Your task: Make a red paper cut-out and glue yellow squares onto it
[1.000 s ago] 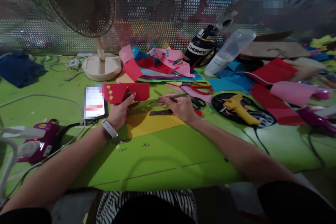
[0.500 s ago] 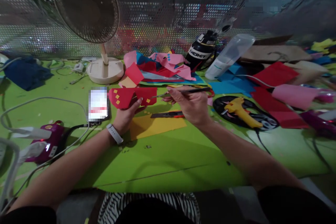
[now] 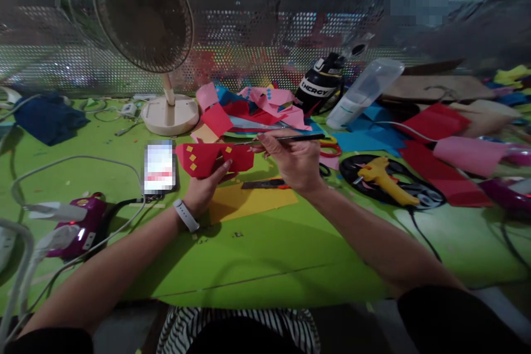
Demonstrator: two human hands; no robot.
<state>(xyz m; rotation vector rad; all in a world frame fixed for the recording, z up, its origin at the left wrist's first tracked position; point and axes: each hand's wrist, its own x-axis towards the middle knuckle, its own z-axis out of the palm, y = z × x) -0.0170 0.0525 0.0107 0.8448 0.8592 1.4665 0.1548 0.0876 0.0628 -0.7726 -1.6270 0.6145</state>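
My left hand (image 3: 207, 182) pinches a folded red paper piece (image 3: 199, 157) from below, thumb on its front. Three small yellow diamonds (image 3: 192, 158) run down its left part, and a single yellow diamond (image 3: 228, 150) sits near the top of its right part. My right hand (image 3: 292, 157) is closed around slim dark tweezers (image 3: 298, 138), their thin tip pointing left at the red paper's upper right edge. Whether the tip touches the paper, I cannot tell. Beneath the hands lie a yellow paper sheet (image 3: 249, 202) and a utility knife (image 3: 265, 183).
A phone (image 3: 160, 168) and purple power strip (image 3: 77, 227) with cables lie left. Behind stand a fan (image 3: 170, 113), paper scraps (image 3: 257, 108), a black bottle (image 3: 319, 83) and a clear bottle (image 3: 365, 94). Scissors (image 3: 329, 148) and a yellow glue gun (image 3: 384, 180) lie right.
The red paper has turned slightly in my left hand, its right part now showing the single diamond higher up. My right hand with the tweezers has shifted a little left and up.
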